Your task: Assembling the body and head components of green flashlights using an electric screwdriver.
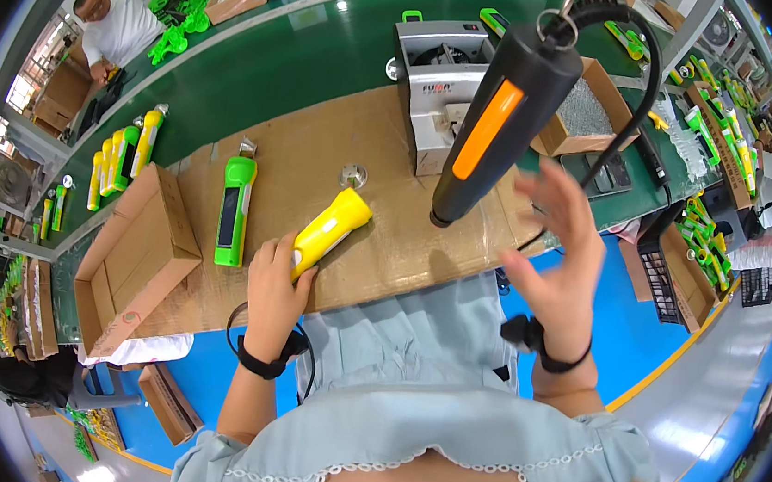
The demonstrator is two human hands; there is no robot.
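Note:
My left hand (276,279) is closed round the lower end of a yellow flashlight body (332,232), which tilts up to the right over the cardboard sheet. Just past its wide end lies a small round silvery part (353,176). A green flashlight (233,212) with a dark panel rests to the left, its silvery head part (247,147) beyond it. My right hand (563,253) is raised with fingers apart, slightly blurred, holding nothing. Beside it hangs a black electric screwdriver (508,127) with an orange strip, suspended from a ring; hand and tool appear apart.
An open cardboard box (137,264) stands at the left edge, with several yellow and green flashlights (125,155) beyond it. A grey machine (438,88) sits at the back. Behind the screwdriver is a box of small screws (593,112). A black cable (636,107) loops down at right.

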